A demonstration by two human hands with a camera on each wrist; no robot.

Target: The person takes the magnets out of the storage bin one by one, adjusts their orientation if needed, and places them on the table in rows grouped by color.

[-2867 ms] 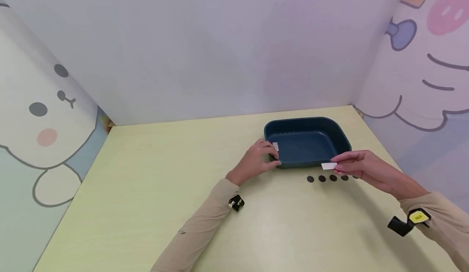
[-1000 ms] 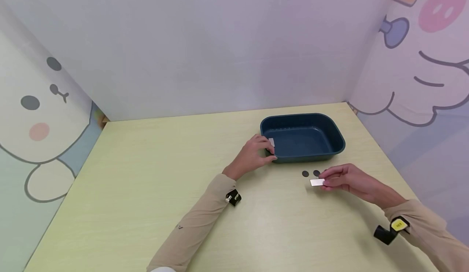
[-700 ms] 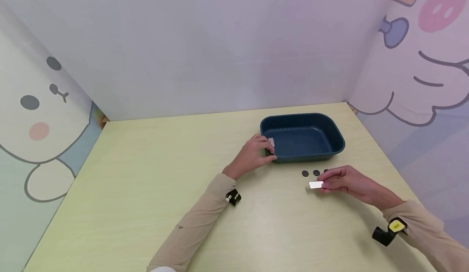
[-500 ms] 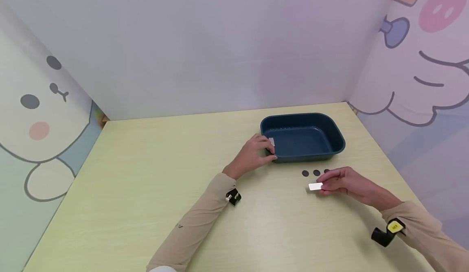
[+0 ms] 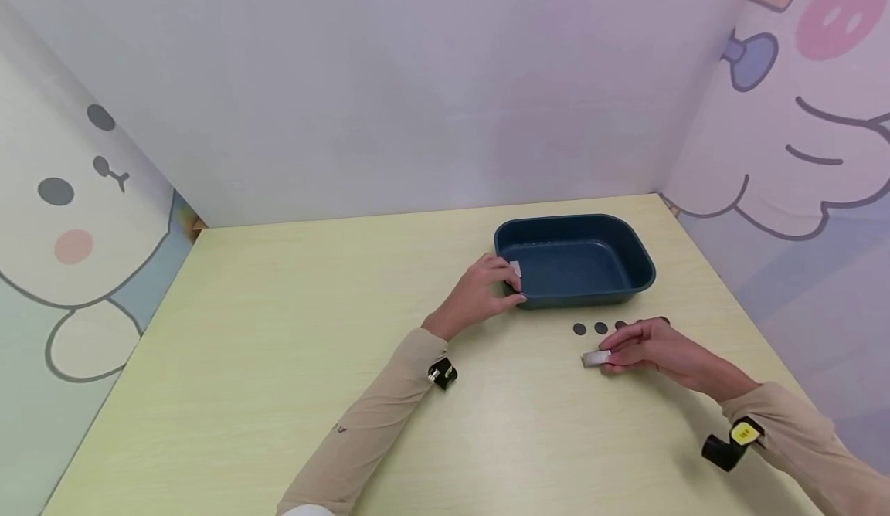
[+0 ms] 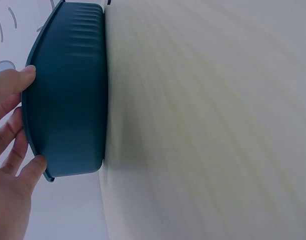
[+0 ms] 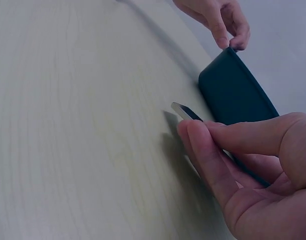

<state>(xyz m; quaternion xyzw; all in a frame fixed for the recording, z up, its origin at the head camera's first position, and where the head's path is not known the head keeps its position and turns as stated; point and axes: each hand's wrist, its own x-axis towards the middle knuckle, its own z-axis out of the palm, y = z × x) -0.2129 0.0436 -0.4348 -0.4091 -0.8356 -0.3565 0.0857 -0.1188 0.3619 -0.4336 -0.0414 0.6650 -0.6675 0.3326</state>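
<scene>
A dark blue-green plastic basin (image 5: 577, 300) sits on the table at the right. At its front left corner, my left hand (image 5: 480, 292) grips the rim, with fingers over the edge; the left wrist view shows the basin's outer wall (image 6: 68, 100). A small white rectangle (image 5: 515, 268) shows inside the basin by those fingers. In front of the basin, my right hand (image 5: 650, 350) pinches a small flat rectangular piece (image 5: 595, 358) between thumb and fingers. In the right wrist view the piece (image 7: 185, 111) has a pale edge and is held just above the table; its kind is unclear.
Several dark round discs (image 5: 579, 329) lie in a row before the basin, some partly hidden by my right hand. The pale wooden table (image 5: 313, 330) reaches left and toward me. A white wall (image 5: 417, 99) stands behind, with cartoon-printed panels at both sides.
My right hand has moved from the basin's front rim toward me and left with the flat piece, lowering and tilting it lately. The left hand stays on the rim.
</scene>
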